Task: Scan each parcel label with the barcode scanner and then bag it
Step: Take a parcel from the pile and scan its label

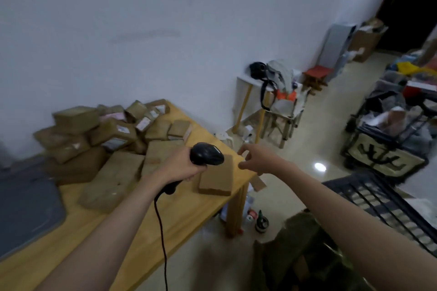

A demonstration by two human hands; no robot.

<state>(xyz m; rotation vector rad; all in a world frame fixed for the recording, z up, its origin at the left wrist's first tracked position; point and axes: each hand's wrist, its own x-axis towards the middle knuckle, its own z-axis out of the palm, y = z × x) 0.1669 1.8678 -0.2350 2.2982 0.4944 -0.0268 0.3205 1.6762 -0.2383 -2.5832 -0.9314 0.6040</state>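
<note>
Fingers, right hand (254, 159): spread and loosely curled, holding nothing, hovering past the table's far corner.
Fingers, left hand (179, 166): wrapped round the barcode scanner (207, 155), its head aimed toward one o'clock.
Table (165, 220): I see wood, with the parcel pile (99, 134) at ten o'clock of my left hand.
Nearest parcel (216, 179): flat, just under the scanner head, long axis running twelve to six; at eight o'clock of my right hand, which I judge should take it.
Bag (295, 243): dark, on the floor, at six o'clock.
</note>
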